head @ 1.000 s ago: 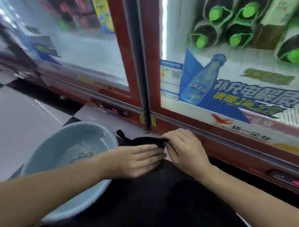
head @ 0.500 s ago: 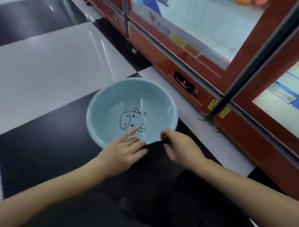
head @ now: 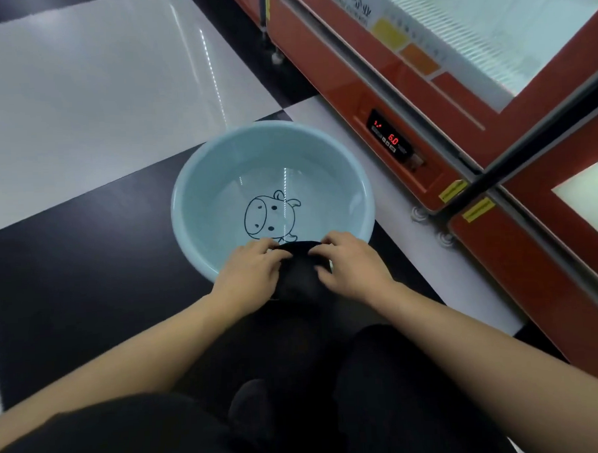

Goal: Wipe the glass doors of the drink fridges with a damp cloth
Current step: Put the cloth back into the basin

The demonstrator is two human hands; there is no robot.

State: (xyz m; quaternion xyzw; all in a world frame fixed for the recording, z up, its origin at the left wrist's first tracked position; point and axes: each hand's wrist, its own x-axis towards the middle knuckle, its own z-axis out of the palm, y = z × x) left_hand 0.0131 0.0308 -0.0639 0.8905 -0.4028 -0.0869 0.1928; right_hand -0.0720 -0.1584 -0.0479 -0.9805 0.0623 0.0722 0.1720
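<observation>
A black cloth (head: pixel 298 271) lies bunched between my two hands at the near rim of a pale blue basin (head: pixel 199 182). My left hand (head: pixel 250 271) grips its left side and my right hand (head: pixel 350 265) grips its right side, fingers curled over the top edge. The basin holds clear water and has a cartoon cow drawn on its bottom. The red-framed fridges with glass doors (head: pixel 508 35) stand at the right, only their lower parts in view.
The floor is large black and white tiles (head: pixel 79 99). A red temperature display (head: pixel 389 138) sits on the fridge base. A dark post (head: pixel 527 148) divides two doors. My black-clad knees (head: pixel 297 380) fill the bottom of the view.
The view has dropped from the fridge doors down to the basin. Both hands stay on the cloth and have drawn closer together over the basin's near rim.
</observation>
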